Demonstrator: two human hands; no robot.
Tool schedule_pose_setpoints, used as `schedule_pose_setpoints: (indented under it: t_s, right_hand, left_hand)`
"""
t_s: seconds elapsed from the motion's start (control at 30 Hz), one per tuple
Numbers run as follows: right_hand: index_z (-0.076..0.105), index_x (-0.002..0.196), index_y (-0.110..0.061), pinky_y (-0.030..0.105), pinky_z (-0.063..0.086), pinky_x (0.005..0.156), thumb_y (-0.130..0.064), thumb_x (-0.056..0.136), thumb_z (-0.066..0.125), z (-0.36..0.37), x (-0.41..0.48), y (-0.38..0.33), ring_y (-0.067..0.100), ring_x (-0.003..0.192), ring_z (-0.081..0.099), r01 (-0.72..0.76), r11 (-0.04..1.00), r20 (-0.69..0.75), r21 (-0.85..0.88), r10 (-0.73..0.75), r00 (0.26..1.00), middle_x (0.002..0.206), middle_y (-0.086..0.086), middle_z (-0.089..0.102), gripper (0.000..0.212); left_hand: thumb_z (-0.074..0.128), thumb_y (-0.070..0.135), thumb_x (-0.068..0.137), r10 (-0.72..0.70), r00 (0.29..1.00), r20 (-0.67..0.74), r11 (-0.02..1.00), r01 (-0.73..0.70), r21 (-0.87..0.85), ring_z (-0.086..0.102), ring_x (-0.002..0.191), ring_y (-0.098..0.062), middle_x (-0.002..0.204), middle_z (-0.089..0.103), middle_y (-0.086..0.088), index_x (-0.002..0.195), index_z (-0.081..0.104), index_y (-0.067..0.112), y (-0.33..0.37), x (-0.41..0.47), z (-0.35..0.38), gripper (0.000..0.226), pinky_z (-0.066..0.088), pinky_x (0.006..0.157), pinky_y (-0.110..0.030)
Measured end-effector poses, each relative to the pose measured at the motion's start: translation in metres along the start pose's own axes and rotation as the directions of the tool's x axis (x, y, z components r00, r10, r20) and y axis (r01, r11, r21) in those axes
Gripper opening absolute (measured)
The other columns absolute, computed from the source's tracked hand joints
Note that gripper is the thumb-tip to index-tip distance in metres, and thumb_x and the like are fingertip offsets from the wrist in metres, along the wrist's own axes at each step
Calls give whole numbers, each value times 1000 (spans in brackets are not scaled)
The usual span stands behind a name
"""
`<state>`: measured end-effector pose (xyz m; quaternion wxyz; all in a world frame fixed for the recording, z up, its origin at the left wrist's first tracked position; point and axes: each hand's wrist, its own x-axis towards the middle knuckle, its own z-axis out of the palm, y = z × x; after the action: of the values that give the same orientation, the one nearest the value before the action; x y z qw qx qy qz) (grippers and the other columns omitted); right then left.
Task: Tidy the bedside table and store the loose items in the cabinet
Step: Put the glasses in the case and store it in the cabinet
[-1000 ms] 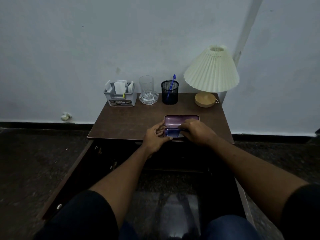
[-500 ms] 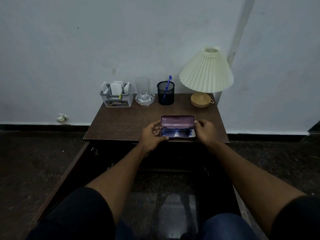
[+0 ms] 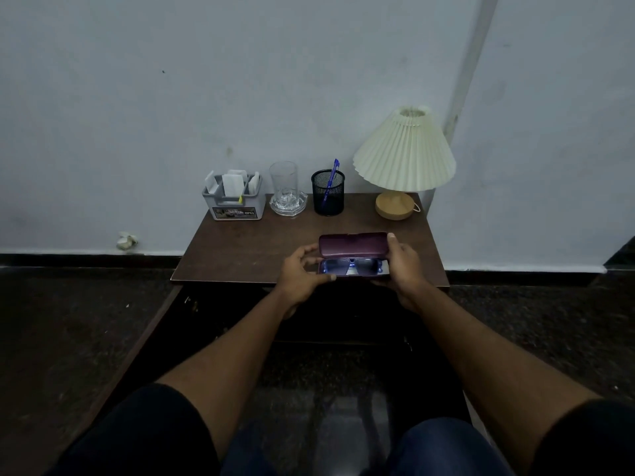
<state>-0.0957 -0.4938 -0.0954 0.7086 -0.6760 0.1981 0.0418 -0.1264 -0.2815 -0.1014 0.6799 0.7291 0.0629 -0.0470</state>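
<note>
Spectacles [image 3: 352,266] with blue-tinted lenses lie folded in the lower half of the purple case [image 3: 354,244], whose lid stands half raised. The case is at the front edge of the surface [image 3: 247,249]; whether it rests there or is just lifted I cannot tell. My left grip [image 3: 299,273] is closed round its left end, thumb along the front rim and fingers curled behind, to steady the base. My right grip [image 3: 403,266] holds the right end with the thumb up against the lid's corner, well placed, I judge, to press it down. Shutting it first would protect the lenses before storage in the cabinet [image 3: 326,314] below, whose door [image 3: 151,341] hangs open at left. Along the wall stand a grey organiser [image 3: 237,207] labelled "OPEL", a tumbler [image 3: 283,178] in a glass dish [image 3: 288,204], a mesh pot [image 3: 328,197] with a blue pen [image 3: 334,168], and a lamp [image 3: 405,156].
</note>
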Motion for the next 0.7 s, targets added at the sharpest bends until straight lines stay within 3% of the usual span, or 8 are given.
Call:
schedule_pose_setpoints:
  t_s: [0.17, 0.3, 0.4, 0.5, 0.6, 0.7]
  right_hand:
    - [64, 108, -12, 55, 62, 75, -55, 97, 51, 3, -22, -2, 28, 84, 77, -56, 984, 78, 170, 44, 996, 92, 9, 77, 46]
    - [56, 116, -8, 49, 63, 74, -46, 100, 53, 5, -35, -1, 24, 84, 75, -23, 980, 42, 197, 15, 999, 99, 10, 73, 41]
    - [54, 119, -9, 39, 62, 67, -40, 102, 49, 5, -47, -2, 23, 85, 73, -39, 975, 66, 218, 25, 998, 99, 9, 71, 36]
    - [52, 123, -9, 38, 60, 71, -32, 102, 43, 3, -56, 1, 24, 90, 70, -64, 972, 95, 224, 44, 995, 105, 12, 69, 32]
    - [51, 124, -10, 41, 59, 82, -26, 103, 40, 2, -63, 4, 27, 101, 66, -82, 972, 102, 222, 60, 993, 113, 15, 64, 28]
    - [52, 121, -11, 37, 58, 80, -24, 103, 42, 2, -67, 4, 24, 97, 64, -75, 978, 99, 193, 57, 993, 111, 14, 61, 24]
  left_hand:
    - [86, -7, 67, -35, 999, -17, 997, 34, -64, 73, 104, -29, 113, 72, -15, 128, 53, 13, 6, -16, -1, 73, 62, 86, -47]
    - [84, -8, 70, -47, 998, -43, 994, 42, -101, 75, 95, -25, 106, 75, -12, 118, 55, 17, 12, -24, 0, 62, 63, 72, -35]
    - [73, -9, 79, -76, 995, -65, 981, 63, -183, 74, 84, -23, 98, 74, -15, 108, 58, 16, 15, -27, 2, 42, 62, 70, -32]
    - [62, 2, 92, -142, 985, -97, 940, 104, -325, 72, 69, -15, 88, 70, -11, 96, 59, 13, 16, -32, 4, 12, 61, 64, -27]
    - [62, 13, 96, -182, 978, -100, 910, 129, -394, 71, 75, -18, 89, 68, -11, 90, 57, 13, 17, -38, 7, 9, 61, 73, -29]
    - [67, 11, 94, -183, 975, -127, 917, 122, -380, 69, 84, -21, 97, 67, -15, 94, 58, 11, 16, -44, 11, 9, 61, 76, -29]
